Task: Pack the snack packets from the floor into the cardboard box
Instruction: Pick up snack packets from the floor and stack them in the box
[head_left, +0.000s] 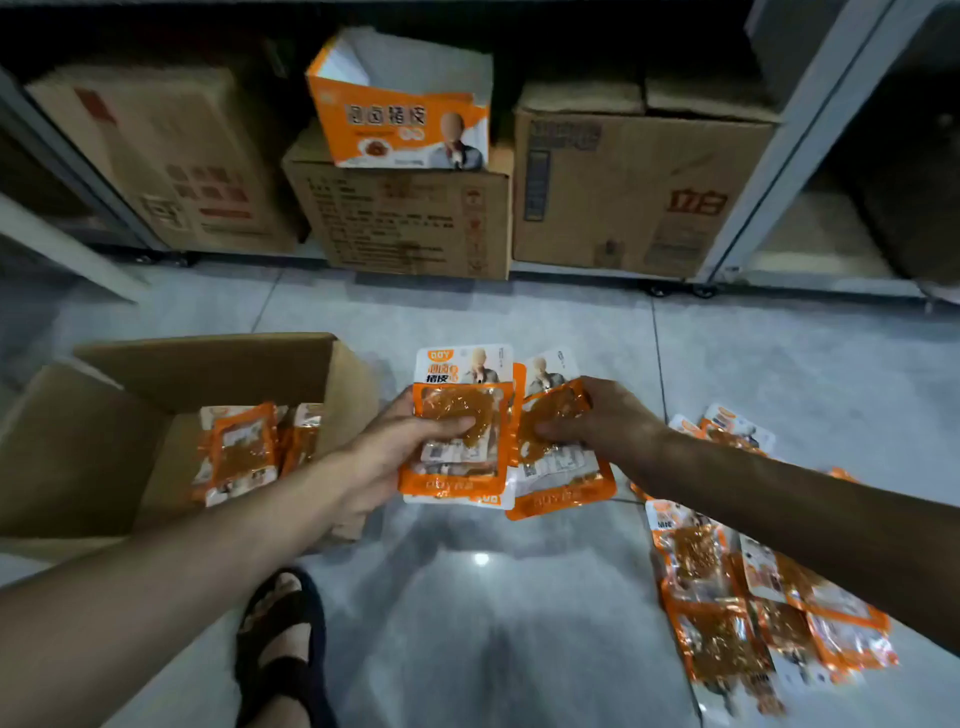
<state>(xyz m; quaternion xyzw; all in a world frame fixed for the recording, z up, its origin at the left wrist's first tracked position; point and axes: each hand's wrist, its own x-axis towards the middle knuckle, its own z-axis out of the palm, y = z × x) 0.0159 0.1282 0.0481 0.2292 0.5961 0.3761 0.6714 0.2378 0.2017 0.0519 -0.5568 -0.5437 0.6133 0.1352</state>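
Left hand closed on a small stack of flat, glossy orange-and-white plastic snack packets, thumb pressed across the clear window showing brown, crinkled contents. Right hand just beside it, fingers pinching another orange-and-white packet that overlaps the stack's right edge; both held above the floor.

Left of the left hand, touching the forearm's far side: an open brown corrugated cardboard box, flaps folded out, holding several more of the same shiny packets lying flat on its bottom. Right of and below the right forearm: a loose, overlapping heap of identical packets on the smooth, reflective grey tiled floor. Below the hands, a foot in a dark strapped sandal.

Beyond the hands, against pale metal shelving: three closed, worn brown cartons, with an open orange-and-white printed display box tilted on top of the middle one.
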